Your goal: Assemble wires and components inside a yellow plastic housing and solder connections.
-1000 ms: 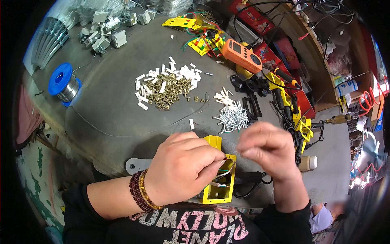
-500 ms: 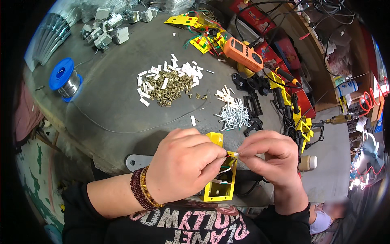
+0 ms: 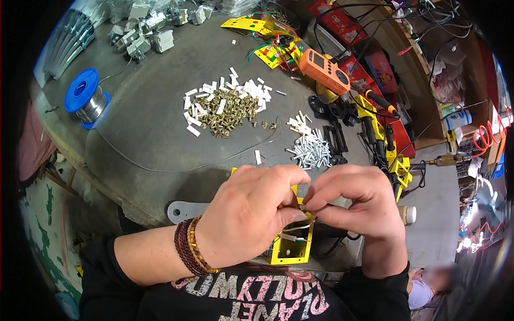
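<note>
At lower centre of the frame, the left hand (image 3: 243, 216) and right hand (image 3: 350, 200) meet over a yellow box (image 3: 292, 251). Both sets of fingers pinch closed on thin white wires (image 3: 297, 230). Silver screws (image 3: 313, 152) lie on the grey surface (image 3: 150, 123) above.

yellow box (image 3: 292, 251): glossy plastic | screws (image 3: 313, 152): shiny metal | table (image 3: 144, 128): matt grey, rough
</note>
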Action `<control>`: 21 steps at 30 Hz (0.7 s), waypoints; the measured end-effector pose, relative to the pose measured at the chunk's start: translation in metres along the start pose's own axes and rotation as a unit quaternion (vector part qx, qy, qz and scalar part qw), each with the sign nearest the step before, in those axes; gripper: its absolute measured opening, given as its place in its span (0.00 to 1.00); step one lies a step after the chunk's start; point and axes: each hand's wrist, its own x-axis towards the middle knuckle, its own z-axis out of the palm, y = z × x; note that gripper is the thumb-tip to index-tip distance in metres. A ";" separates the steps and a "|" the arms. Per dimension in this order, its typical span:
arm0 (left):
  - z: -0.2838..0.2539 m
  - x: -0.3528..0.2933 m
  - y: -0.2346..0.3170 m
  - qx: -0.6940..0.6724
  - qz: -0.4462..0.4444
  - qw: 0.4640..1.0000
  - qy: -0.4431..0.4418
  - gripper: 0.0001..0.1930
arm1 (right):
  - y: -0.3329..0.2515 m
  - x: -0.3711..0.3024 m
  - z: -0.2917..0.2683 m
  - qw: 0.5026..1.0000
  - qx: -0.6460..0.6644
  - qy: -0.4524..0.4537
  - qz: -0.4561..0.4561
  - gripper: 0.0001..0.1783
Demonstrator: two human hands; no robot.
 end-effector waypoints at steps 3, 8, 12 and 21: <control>-0.002 -0.003 0.001 -0.025 -0.033 0.999 -0.007 0.25 | 0.002 0.001 0.002 1.000 -0.009 -0.025 -0.008 0.10; -0.002 -0.002 0.001 -0.038 -0.039 0.998 -0.012 0.25 | 0.000 -0.006 -0.005 0.999 -0.028 0.032 -0.014 0.09; -0.001 0.002 0.001 -0.012 -0.017 0.999 -0.027 0.16 | -0.001 -0.010 0.000 0.997 -0.057 0.046 -0.014 0.08; 0.002 0.003 -0.005 -0.015 -0.008 0.998 -0.058 0.07 | 0.003 -0.011 0.004 0.998 -0.059 0.010 -0.015 0.05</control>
